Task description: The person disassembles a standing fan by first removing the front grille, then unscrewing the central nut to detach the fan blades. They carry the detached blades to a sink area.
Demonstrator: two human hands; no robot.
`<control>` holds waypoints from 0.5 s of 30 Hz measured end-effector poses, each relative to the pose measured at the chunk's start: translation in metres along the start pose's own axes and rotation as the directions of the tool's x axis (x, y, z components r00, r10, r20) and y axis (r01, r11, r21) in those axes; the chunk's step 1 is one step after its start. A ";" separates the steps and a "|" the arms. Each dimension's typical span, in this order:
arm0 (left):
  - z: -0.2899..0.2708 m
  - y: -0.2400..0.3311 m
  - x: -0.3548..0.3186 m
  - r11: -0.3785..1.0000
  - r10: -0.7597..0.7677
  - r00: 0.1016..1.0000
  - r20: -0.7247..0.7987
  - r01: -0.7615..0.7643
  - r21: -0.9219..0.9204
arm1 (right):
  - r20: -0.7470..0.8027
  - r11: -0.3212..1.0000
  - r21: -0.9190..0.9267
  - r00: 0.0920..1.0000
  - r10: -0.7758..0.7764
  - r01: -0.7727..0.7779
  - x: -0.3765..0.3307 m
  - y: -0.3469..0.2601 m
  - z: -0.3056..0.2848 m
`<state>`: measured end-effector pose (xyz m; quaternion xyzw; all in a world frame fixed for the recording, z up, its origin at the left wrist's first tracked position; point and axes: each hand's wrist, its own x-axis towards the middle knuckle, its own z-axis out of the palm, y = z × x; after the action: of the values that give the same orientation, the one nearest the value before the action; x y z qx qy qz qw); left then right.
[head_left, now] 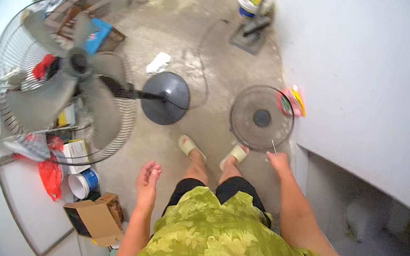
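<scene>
One thin pale rod sits in the right grip, thumb and fingers closed on it; its exact kind is too small to tell. Long axis runs forward and slightly left out of the pinch, the tip overlapping in view the near rim of a round wire grille on the floor; contact or gap, cannot tell. Left grip: fingers loosely curled, part open, nothing visible in it. Standing fan, blades bare at the front, lies forward and left of both, left one nearer; its pole runs rightward to the round black base
</scene>
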<state>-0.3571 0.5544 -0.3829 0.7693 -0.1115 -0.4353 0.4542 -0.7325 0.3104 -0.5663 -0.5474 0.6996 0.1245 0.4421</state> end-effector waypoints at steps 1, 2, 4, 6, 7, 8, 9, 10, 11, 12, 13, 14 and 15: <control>-0.014 0.011 0.000 0.995 0.057 0.989 -0.134 -0.066 -0.068 | 0.041 0.994 0.112 0.999 -0.022 0.018 -0.011 -0.021 0.005; -0.025 0.022 -0.002 0.980 0.121 0.955 -0.272 -0.159 -0.123 | 0.087 0.978 0.210 0.995 -0.038 0.019 -0.018 -0.047 0.010; -0.051 0.048 -0.001 0.950 0.195 0.853 -0.484 -0.286 -0.122 | 0.168 0.871 0.490 0.981 -0.099 0.004 -0.031 -0.102 0.022; -0.074 0.078 -0.005 0.853 0.466 0.701 -0.541 -0.518 0.062 | 0.244 0.814 0.580 0.962 -0.124 -0.043 -0.053 -0.158 0.023; -0.084 0.094 -0.008 0.795 0.558 0.617 -0.554 -0.589 0.146 | 0.248 0.783 0.621 0.938 -0.243 0.039 -0.063 -0.191 0.025; -0.090 0.109 -0.011 0.726 0.644 0.555 -0.527 -0.660 0.192 | 0.252 0.781 0.623 0.932 -0.260 0.049 -0.075 -0.226 0.026; -0.100 0.123 -0.010 0.642 0.722 0.475 -0.502 -0.731 0.232 | 0.218 0.720 0.666 0.871 -0.440 0.196 -0.087 -0.272 0.031; -0.104 0.135 -0.011 0.563 0.780 0.400 -0.481 -0.784 0.262 | 0.182 0.626 0.716 0.783 -0.595 0.309 -0.100 -0.313 0.032; -0.104 0.145 -0.014 0.516 0.836 0.376 -0.399 -0.787 0.339 | 0.187 0.638 0.699 0.778 -0.600 0.324 -0.113 -0.345 0.028; -0.106 0.154 -0.017 0.479 0.871 0.365 -0.330 -0.782 0.400 | 0.175 0.552 0.743 0.685 -0.708 0.380 -0.129 -0.376 0.025; -0.107 0.161 -0.019 0.452 0.891 0.369 -0.263 -0.768 0.454 | 0.132 0.581 0.684 0.709 -0.692 0.440 -0.144 -0.405 0.024; -0.106 0.166 -0.021 0.425 0.905 0.371 -0.208 -0.759 0.493 | 0.053 0.485 0.679 0.622 -0.782 0.552 -0.158 -0.431 0.025; -0.106 0.171 -0.021 0.405 0.912 0.372 -0.173 -0.742 0.534 | 0.059 0.537 0.629 0.654 -0.754 0.562 -0.169 -0.456 0.027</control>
<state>-0.2496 0.5335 -0.2128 0.7472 -0.4629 0.0765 0.4708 -0.3184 0.2702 -0.3130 -0.5888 0.3573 -0.1766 0.7032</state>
